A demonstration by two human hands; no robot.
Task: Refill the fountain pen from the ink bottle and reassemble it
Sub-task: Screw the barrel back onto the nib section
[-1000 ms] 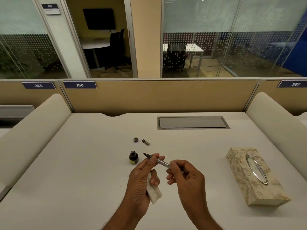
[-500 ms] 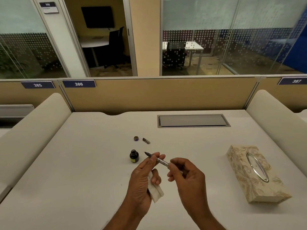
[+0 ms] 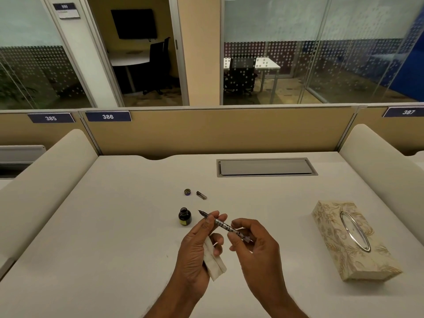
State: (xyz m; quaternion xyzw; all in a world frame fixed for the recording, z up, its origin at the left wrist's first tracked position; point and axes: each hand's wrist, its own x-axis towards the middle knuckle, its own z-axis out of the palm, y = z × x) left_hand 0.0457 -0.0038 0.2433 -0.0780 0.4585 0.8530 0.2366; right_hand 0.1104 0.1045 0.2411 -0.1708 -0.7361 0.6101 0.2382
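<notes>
I hold the fountain pen (image 3: pixel 223 224) between both hands above the desk, its nib pointing up and left. My left hand (image 3: pixel 197 246) pinches the pen near the nib and keeps a folded white tissue (image 3: pixel 214 265) tucked under its lower fingers. My right hand (image 3: pixel 254 246) grips the rear of the pen with curled fingers. The small dark ink bottle (image 3: pixel 184 216) stands open just left of the nib. Its cap (image 3: pixel 187 192) and a short dark pen part (image 3: pixel 201 195) lie farther back on the desk.
A patterned tissue box (image 3: pixel 353 242) lies at the right. A grey cable hatch (image 3: pixel 266 167) is set into the white desk (image 3: pixel 103 226) near the beige partition (image 3: pixel 218 131). Padded dividers rise on both sides.
The view has shifted slightly. Both hands still hold the pen in about the same place, with the right fingers shifted slightly along the barrel.
</notes>
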